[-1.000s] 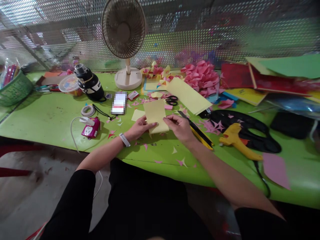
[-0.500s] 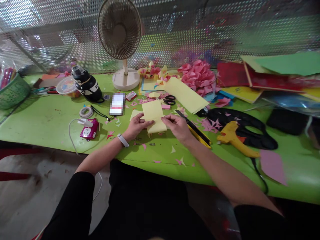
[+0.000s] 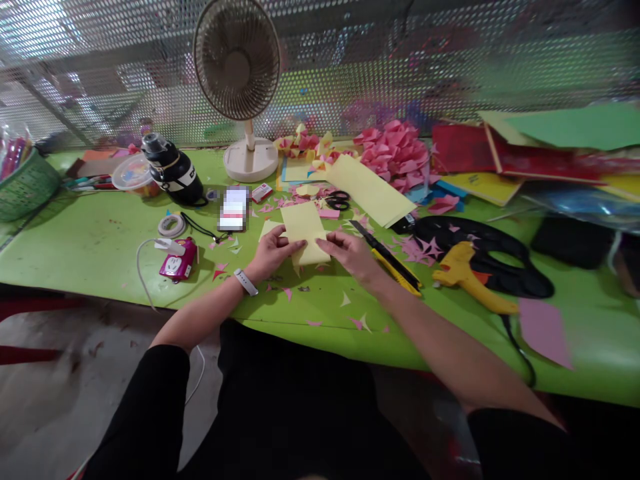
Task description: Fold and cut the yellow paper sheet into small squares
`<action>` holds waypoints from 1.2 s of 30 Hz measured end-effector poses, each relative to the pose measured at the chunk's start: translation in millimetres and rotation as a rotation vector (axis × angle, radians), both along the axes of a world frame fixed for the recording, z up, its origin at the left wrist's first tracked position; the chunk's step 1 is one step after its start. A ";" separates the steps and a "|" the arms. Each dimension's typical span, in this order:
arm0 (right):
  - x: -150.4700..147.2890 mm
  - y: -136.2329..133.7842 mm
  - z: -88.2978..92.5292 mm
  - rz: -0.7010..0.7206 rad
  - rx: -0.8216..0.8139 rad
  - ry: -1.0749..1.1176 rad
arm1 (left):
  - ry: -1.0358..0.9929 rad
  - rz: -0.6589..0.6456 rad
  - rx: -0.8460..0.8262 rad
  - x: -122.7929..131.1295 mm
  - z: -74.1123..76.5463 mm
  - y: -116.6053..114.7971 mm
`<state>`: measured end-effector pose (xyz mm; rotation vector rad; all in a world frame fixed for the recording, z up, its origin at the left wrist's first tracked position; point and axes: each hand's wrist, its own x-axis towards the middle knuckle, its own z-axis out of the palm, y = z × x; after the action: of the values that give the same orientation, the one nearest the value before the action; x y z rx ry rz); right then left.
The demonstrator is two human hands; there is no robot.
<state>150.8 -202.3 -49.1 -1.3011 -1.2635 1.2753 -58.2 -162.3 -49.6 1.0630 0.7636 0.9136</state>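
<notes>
A pale yellow sheet of paper (image 3: 303, 223) is held between both hands just over the green table, its lower part folded up. My left hand (image 3: 273, 253) pinches its left edge, thumb on top. My right hand (image 3: 350, 253) grips the right edge near the fold, thumb and fingers pressed together. Another pale yellow piece lies partly hidden behind my left fingers. Right of my right hand lies a yellow-and-black utility knife (image 3: 395, 270). Black-handled scissors (image 3: 339, 200) rest beyond the sheet among pink and yellow scraps.
A fan (image 3: 250, 160), black bottle (image 3: 175, 170), phone (image 3: 233, 208) and purple power socket (image 3: 175, 265) stand left and behind. Folded pink paper pieces (image 3: 395, 153) are heaped at the back. A yellow glue gun (image 3: 463, 280) and black palette (image 3: 537, 283) lie right. Perforated mesh borders the table's back.
My right thumb and fingers have shifted slightly left and down along the sheet's folded edge. My left hand keeps its pinch, and the view has moved a little.
</notes>
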 end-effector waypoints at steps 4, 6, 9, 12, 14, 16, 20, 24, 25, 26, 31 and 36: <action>-2.0 -1.7 -0.8 0.102 -0.055 0.027 | 0.041 0.022 0.018 0.0 0.5 0.1; -2.5 -1.4 -2.5 0.119 -0.077 0.035 | 0.057 0.039 0.009 0.3 -0.1 0.2; -2.2 -0.3 -5.4 0.121 -0.080 0.029 | 0.076 0.061 0.009 0.6 -1.0 0.0; -1.6 0.6 -9.0 0.111 -0.064 0.011 | 0.079 0.071 0.024 0.5 -1.4 -0.6; -1.3 0.9 -11.6 0.099 -0.071 -0.012 | 0.071 0.082 0.027 0.3 -1.2 -0.9; -1.1 1.1 -13.6 0.092 -0.071 -0.022 | 0.073 0.100 0.019 -0.1 -0.9 -0.6; -0.5 1.1 -14.6 0.115 -0.038 -0.005 | 0.089 0.113 0.005 -0.9 -0.5 0.7; 0.3 1.2 -14.2 0.121 -0.049 -0.013 | 0.080 0.104 -0.010 -0.7 -0.6 1.6; 0.5 1.3 -14.3 0.123 -0.057 -0.015 | 0.076 0.104 -0.013 -0.6 -0.6 1.6; 0.6 1.4 -14.4 0.126 -0.062 -0.014 | 0.072 0.103 -0.016 -0.5 -0.6 1.6; 0.2 1.2 -14.8 0.139 -0.060 -0.005 | 0.078 0.076 0.008 -2.5 -0.8 1.8; -0.1 0.3 -13.7 0.110 -0.042 -0.063 | 0.107 0.003 -0.002 -6.3 -5.9 5.2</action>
<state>150.7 -202.0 -62.8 -1.3264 -1.3755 1.3535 -64.6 -157.1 -55.5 1.1164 0.8549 0.8637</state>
